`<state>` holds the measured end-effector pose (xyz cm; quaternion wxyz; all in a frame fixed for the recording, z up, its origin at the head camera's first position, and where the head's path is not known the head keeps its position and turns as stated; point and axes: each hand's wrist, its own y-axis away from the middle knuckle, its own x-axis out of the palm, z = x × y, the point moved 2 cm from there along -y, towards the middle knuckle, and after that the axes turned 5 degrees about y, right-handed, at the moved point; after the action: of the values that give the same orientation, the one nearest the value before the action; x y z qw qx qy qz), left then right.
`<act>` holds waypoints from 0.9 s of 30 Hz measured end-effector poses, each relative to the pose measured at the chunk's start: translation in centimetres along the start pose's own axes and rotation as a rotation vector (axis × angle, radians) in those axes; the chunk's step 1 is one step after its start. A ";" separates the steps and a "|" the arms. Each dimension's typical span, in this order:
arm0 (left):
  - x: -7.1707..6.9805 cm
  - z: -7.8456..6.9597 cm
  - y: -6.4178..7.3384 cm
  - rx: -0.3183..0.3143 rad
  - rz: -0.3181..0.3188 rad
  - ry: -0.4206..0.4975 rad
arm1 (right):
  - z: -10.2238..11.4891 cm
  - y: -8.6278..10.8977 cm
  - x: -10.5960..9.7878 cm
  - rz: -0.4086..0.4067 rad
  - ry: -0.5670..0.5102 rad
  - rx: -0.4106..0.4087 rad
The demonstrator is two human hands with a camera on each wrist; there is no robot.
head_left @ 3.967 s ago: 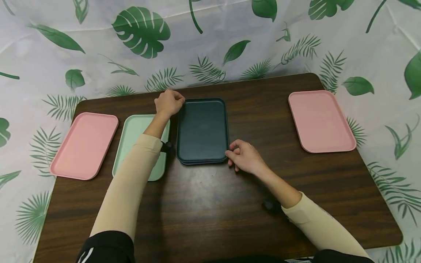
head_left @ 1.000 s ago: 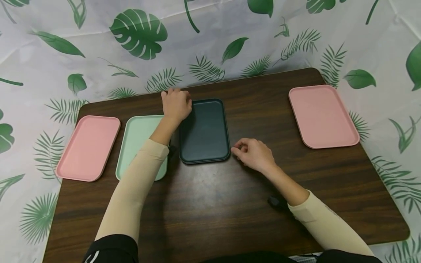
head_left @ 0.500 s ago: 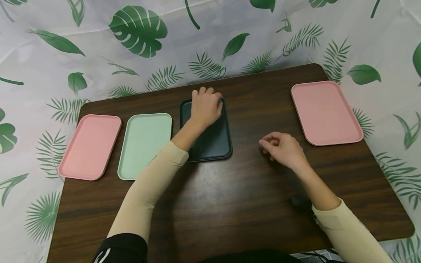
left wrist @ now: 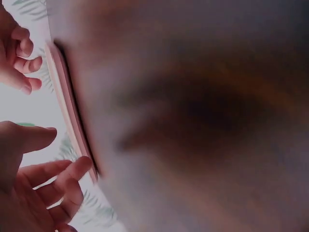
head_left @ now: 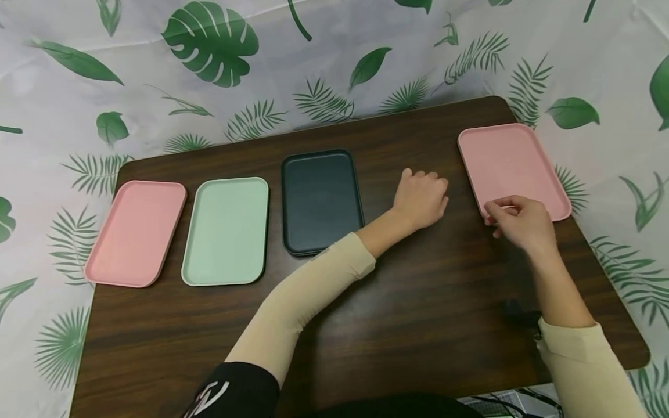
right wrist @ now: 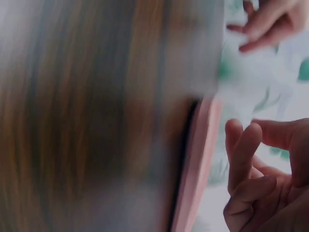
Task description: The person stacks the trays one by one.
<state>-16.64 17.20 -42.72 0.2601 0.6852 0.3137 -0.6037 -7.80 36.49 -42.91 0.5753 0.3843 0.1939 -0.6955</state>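
Observation:
My left hand is over the table between the dark green tray and the right-hand pink tray, holding nothing. In the left wrist view its fingers are loosely bent, apart from the thumb. My right hand hovers by the near left corner of the right-hand pink tray, partly covering it. The right wrist view shows its bent fingers near the thumb with nothing between them; contact with the tray cannot be made out. The dark green tray lies mid-table, a second rim showing beneath; my left forearm covers its near right corner.
A light green tray lies left of the dark green one, and another pink tray is at the table's left edge. The brown wooden table ends at a leaf-print cloth. Cables show below its front edge.
Both hands have left the dark green tray's edges and moved right, the left across that tray and the right to the pink tray. The trays stay in place; the view shifts slightly.

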 end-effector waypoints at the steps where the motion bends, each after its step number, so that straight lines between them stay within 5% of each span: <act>1: 0.3 -0.6 -0.2 -0.005 0.014 0.009 | -0.8 -0.2 -0.6 -0.019 0.018 0.028; 11: 3.2 -6.0 -0.9 -0.080 0.062 0.007 | -6.8 -1.4 -5.3 -0.208 0.252 0.292; 19: 4.2 -8.1 -0.9 -0.151 0.117 0.037 | -8.0 -2.0 -6.1 -0.059 0.358 0.351; 27: 4.5 -8.5 -1.5 -0.185 0.144 0.069 | -8.8 -2.4 -6.5 0.055 0.359 0.285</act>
<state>-11.72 24.96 -45.97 0.3541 0.6994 0.3265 -0.5281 -7.09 47.58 -43.94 0.4902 0.5842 0.1825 -0.6206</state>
